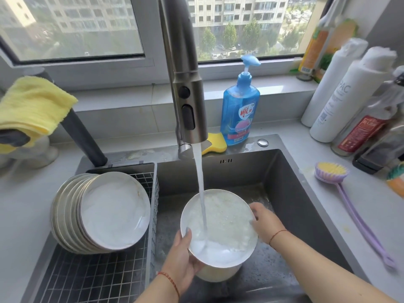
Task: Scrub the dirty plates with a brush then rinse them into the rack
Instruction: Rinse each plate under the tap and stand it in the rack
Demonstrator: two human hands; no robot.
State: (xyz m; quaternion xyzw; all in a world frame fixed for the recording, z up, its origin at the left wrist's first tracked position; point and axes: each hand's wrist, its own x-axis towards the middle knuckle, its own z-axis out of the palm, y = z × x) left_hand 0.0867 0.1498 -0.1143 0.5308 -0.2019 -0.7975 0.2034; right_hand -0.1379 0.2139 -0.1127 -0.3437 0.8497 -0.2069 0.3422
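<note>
Over the sink [284, 171]: soapy plate [220, 228] tilted face-up under the running faucet [188, 95], gripped at its near-left rim by the left hand [181, 259] and at its right rim by the right hand [265, 226]. Left of the sink, clean plates [102, 213] stacked on edge in the rack [98, 278]. Right of the sink, on the tabletop [341, 204], a purple brush [354, 206], handle pointing toward the camera. Behind the sink, a blue soap bottle [239, 110].

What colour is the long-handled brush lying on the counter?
Lilac handle with yellow bristles, in the head view.
</note>
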